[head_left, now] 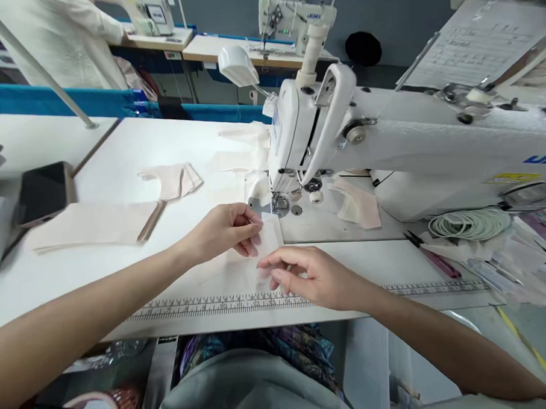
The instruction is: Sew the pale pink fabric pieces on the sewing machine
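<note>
White fabric (270, 230) is being pinched by the left hand (224, 232), the grip of the right hand (315, 276) being unclear, skewing being risked by uneven tension.

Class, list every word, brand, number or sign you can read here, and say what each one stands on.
"JUKI": on the far sewing machine.
"JU", cut off by the picture edge: on the near sewing machine.
"10", "12", "13", among other numbers: on the ruler strip along the table edge.
Too small or blurred to read: the writing on the paper sheet, the yellow label and the screen.
</note>
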Demonstrator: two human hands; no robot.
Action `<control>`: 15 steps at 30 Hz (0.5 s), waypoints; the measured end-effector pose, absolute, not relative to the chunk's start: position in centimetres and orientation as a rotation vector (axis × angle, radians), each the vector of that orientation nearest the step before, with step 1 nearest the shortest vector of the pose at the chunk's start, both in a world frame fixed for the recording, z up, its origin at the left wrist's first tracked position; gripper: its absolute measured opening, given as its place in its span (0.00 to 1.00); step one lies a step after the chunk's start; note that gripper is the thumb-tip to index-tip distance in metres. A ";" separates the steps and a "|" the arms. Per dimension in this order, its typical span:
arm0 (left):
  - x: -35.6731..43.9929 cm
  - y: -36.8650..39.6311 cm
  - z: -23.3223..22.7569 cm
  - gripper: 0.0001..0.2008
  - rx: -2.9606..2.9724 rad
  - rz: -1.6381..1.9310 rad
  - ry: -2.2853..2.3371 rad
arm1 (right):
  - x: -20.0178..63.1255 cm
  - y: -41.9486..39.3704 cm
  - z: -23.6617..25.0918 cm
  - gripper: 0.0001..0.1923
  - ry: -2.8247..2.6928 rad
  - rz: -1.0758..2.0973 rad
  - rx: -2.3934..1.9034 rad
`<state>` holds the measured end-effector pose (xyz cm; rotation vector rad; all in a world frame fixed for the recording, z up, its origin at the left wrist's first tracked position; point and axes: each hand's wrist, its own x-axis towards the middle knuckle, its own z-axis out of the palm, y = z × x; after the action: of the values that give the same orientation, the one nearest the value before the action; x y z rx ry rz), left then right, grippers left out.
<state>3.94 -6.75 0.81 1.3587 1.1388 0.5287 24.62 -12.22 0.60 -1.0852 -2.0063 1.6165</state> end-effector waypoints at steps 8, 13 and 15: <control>5.3 -3.2 -0.6 0.07 1.779 0.443 1.242 | 25.9 -10.2 -0.9 0.15 -1.830 1.837 -1.154; 5.6 -2.6 -1.6 0.07 2.066 0.455 1.396 | 26.2 -10.0 -1.4 0.15 -1.771 1.920 -1.166; 5.7 -2.5 -1.9 0.07 2.095 0.456 1.408 | 26.3 -9.8 -1.5 0.14 -1.754 1.941 -1.174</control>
<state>5.65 -2.53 -1.86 2.0955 1.4082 0.4561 26.28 -9.84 -1.51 -1.1742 -1.7541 1.9414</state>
